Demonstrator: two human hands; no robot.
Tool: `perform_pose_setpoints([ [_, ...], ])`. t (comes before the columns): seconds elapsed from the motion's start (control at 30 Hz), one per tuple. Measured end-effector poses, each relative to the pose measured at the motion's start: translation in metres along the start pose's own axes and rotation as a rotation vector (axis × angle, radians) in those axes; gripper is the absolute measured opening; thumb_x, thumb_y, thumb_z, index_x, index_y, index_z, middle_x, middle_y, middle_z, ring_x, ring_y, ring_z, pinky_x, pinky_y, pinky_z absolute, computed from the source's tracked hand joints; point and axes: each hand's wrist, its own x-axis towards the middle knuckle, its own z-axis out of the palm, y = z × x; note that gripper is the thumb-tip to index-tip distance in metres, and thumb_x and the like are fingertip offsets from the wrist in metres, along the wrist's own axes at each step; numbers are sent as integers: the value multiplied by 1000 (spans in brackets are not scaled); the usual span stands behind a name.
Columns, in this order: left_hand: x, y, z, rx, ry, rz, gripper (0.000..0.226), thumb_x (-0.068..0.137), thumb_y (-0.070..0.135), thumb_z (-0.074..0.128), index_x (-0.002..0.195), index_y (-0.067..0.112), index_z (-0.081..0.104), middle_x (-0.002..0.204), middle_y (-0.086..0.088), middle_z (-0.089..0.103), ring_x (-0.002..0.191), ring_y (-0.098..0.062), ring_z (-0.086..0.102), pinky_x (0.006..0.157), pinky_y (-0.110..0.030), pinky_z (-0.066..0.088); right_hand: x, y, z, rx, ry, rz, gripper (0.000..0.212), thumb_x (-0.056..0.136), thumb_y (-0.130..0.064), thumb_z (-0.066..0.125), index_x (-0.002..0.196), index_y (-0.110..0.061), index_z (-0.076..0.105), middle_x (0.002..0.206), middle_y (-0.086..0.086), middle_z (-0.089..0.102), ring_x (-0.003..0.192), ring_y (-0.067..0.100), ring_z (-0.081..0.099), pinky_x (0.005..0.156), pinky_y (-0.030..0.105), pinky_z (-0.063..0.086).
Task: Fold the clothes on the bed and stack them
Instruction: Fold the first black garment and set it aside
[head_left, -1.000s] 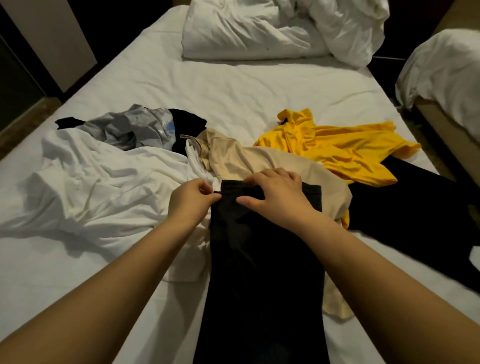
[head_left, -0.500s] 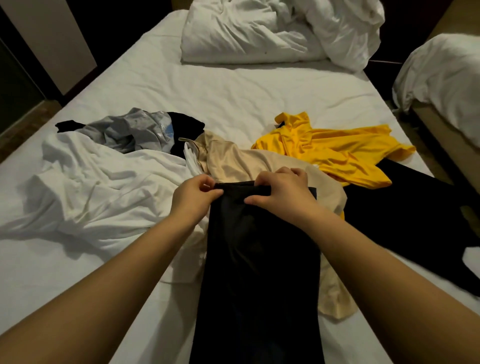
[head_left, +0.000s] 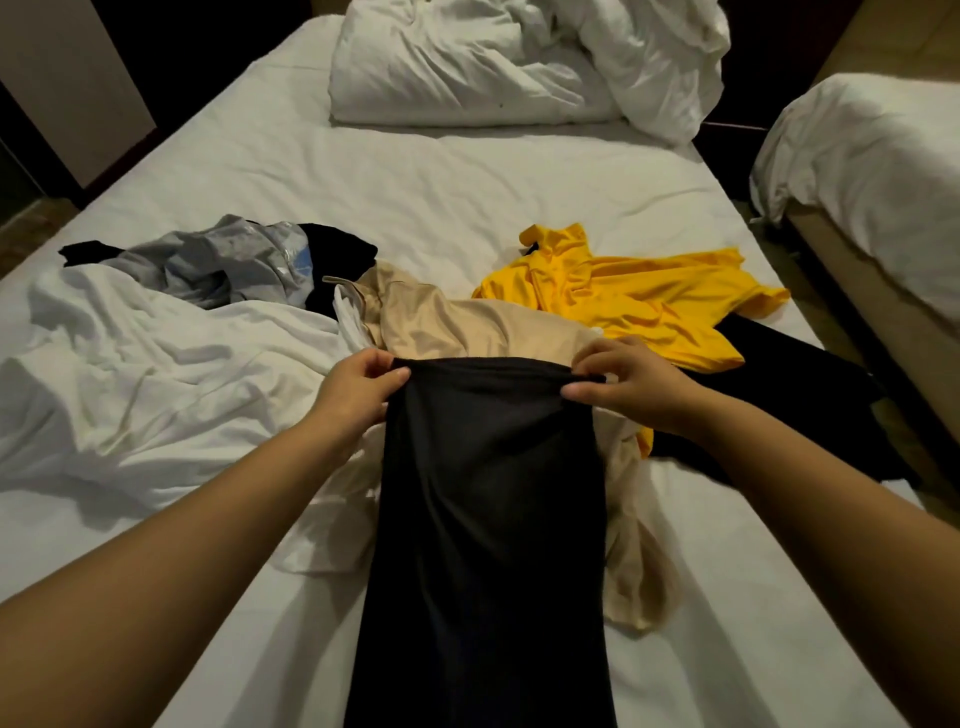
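A long black garment (head_left: 488, 519) lies lengthwise down the middle of the bed (head_left: 467, 182), its far edge stretched flat. My left hand (head_left: 358, 389) pinches that edge's left corner and my right hand (head_left: 623, 384) pinches its right corner. Under it lies a beige garment (head_left: 467, 322). A crumpled white garment (head_left: 156, 374) spreads to the left, with a grey garment (head_left: 223, 265) and a black piece (head_left: 332, 260) behind it. A yellow shirt (head_left: 623, 296) lies to the right, over another black garment (head_left: 779, 395).
A bunched white duvet and pillows (head_left: 519, 57) fill the head of the bed. A second bed with white bedding (head_left: 872, 171) stands to the right across a narrow gap. Dark floor and a wall panel (head_left: 72, 88) lie to the left.
My right hand has slid from the middle of the black garment's far edge out to its right corner, spreading that edge wide. My left hand stays on the left corner.
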Motion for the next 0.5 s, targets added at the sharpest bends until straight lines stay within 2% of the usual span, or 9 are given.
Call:
perform_pose_setpoints([
  [0.07, -3, 5, -5, -21, 23, 52, 15, 94, 7, 51, 81, 13, 55, 81, -5, 57, 77, -15, 55, 66, -27, 48, -5, -8, -4, 255, 21, -53, 19, 89, -28, 61, 72, -19, 62, 77, -1, 57, 79, 11, 51, 74, 35, 40],
  [0.13, -4, 15, -7, -111, 15, 90, 18, 95, 7, 47, 80, 13, 55, 78, -4, 56, 73, -13, 55, 62, -22, 49, -8, -16, -10, 382, 29, -14, 23, 91, -26, 58, 76, -9, 64, 71, 4, 52, 71, 13, 48, 69, 32, 36],
  [0.2, -3, 24, -7, -174, 0, 107, 18, 96, 7, 45, 82, 13, 55, 77, -3, 57, 70, -11, 56, 56, -17, 50, -7, -15, -17, 293, 32, 41, 30, 89, -33, 59, 87, -4, 67, 77, 11, 57, 75, 20, 52, 70, 35, 39],
  [0.27, 0, 28, -4, -171, -6, 102, 18, 97, 9, 44, 84, 13, 55, 76, -2, 57, 67, -10, 56, 55, -17, 50, -4, -7, -24, 173, 24, 101, 32, 85, -41, 62, 92, -10, 70, 87, 11, 64, 86, 23, 59, 77, 41, 46],
  [0.33, 8, 26, 0, -131, 11, 95, 17, 97, 9, 45, 84, 13, 54, 77, -3, 55, 69, -12, 55, 58, -21, 50, 0, 0, -28, 113, 8, 130, 27, 84, -40, 64, 93, -15, 69, 91, 8, 65, 92, 24, 59, 83, 42, 48],
  [0.4, 21, 20, 5, -54, 70, 94, 18, 96, 10, 48, 79, 15, 52, 79, -4, 54, 76, -19, 53, 64, -30, 48, 8, 6, -24, 27, 50, 130, 21, 85, -35, 65, 96, -17, 66, 95, 3, 64, 93, 22, 58, 78, 35, 47],
  [0.5, 42, 6, 11, 120, 158, 89, 20, 92, 14, 55, 73, 21, 51, 79, -4, 55, 83, -26, 55, 75, -43, 48, 21, 10, -5, -30, 206, 168, 22, 84, -31, 68, 101, -18, 63, 99, 1, 59, 89, 15, 52, 65, 23, 41],
])
